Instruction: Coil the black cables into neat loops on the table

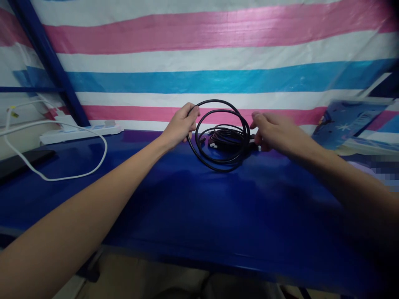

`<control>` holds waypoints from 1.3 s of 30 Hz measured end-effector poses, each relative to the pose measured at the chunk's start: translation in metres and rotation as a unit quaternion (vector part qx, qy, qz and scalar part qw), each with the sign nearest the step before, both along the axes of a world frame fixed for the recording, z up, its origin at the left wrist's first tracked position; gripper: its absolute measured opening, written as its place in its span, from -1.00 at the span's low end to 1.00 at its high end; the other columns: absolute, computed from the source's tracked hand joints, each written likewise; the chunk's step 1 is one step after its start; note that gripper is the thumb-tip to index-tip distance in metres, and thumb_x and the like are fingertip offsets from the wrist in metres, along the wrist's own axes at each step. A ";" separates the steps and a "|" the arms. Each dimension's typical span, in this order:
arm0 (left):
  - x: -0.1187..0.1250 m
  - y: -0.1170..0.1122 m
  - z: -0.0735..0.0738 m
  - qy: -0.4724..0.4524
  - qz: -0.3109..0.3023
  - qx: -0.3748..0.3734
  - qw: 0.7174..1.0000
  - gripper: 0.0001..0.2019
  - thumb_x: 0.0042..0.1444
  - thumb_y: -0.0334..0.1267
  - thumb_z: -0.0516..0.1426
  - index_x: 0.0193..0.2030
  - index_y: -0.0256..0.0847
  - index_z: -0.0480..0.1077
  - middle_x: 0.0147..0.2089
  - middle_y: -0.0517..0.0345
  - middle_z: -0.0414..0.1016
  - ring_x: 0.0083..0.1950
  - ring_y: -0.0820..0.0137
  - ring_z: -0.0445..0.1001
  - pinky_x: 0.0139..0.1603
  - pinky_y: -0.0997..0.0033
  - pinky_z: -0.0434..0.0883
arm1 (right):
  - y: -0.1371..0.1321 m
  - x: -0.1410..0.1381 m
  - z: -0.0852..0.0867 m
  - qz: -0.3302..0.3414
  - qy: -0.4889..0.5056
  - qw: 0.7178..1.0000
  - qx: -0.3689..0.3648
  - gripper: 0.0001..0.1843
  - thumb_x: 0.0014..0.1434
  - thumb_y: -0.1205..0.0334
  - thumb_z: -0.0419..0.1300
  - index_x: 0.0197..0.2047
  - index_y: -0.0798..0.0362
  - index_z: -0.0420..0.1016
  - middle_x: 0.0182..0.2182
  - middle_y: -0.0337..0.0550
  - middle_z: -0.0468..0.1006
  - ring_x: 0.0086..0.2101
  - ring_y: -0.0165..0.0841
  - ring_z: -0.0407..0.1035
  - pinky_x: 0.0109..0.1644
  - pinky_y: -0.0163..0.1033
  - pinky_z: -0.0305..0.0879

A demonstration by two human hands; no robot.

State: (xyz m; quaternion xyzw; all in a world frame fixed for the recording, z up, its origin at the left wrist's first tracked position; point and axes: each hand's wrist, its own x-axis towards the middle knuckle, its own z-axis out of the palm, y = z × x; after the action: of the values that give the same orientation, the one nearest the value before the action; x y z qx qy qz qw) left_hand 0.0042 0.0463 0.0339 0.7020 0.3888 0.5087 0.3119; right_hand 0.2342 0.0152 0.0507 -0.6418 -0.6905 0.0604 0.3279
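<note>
A black cable [218,170] is wound into loose, round loops above the blue desk. My left hand [183,120] grips these loops at their upper left, thumb and fingers closed around the cable. At the right side of the loops, my right hand [268,128] has its fingers curled in a pinch on the cable; motion blurs it a little, and part of the grip is hidden. Behind the loops, a pile of dark coiled cables [229,135] with small plugs lies on the desk, partly covered by the held cable.
The blue desk [187,216] ends at a front edge below. To the left are a white power strip [82,132], a looping white cord [104,155] and a flat black object [28,164]. A blue printed packet [346,122] stands at right. Striped sheeting [187,81] hangs behind.
</note>
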 end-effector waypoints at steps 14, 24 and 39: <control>0.003 0.000 -0.006 -0.031 -0.008 -0.058 0.998 -0.81 0.36 -0.15 -0.13 -0.26 -0.13 0.15 -0.60 0.39 -0.01 -0.71 0.65 0.07 -0.70 0.61 -0.06 | -0.002 0.000 -0.009 0.086 0.104 0.978 -0.161 -0.33 0.30 -0.28 -0.22 -0.13 0.06 0.49 -0.13 0.11 0.59 -0.50 -0.29 0.45 -0.47 -0.18 0.37; 0.004 0.002 -0.011 -0.046 0.001 -0.065 0.997 -0.80 0.35 -0.12 -0.15 -0.14 -0.16 0.17 -0.56 0.23 0.40 -0.75 0.61 0.15 -0.70 0.58 0.03 | -0.003 -0.010 -0.002 0.132 0.245 0.950 -0.144 -0.43 0.33 -0.06 -0.40 -0.20 0.04 0.33 -0.23 0.17 0.54 -0.36 -0.13 0.48 -0.35 -0.04 0.40; 0.010 -0.010 0.002 -0.200 -0.053 -0.112 0.972 -0.76 0.41 -0.10 -0.22 -0.10 -0.17 0.14 -0.54 0.33 0.36 -0.76 0.69 0.07 -0.69 0.60 0.03 | 0.003 -0.017 -0.013 0.076 0.223 0.971 -0.028 -0.77 0.22 0.11 0.09 -0.16 0.07 0.43 -0.08 0.07 0.52 -0.21 -0.20 0.42 -0.27 -0.16 0.34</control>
State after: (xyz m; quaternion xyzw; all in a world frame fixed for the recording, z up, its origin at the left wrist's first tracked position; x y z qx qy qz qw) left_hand 0.0145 0.0362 0.0357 0.5661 0.3347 0.5749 0.4868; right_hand 0.2173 0.0181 0.0372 -0.5666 -0.6447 0.2462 0.4501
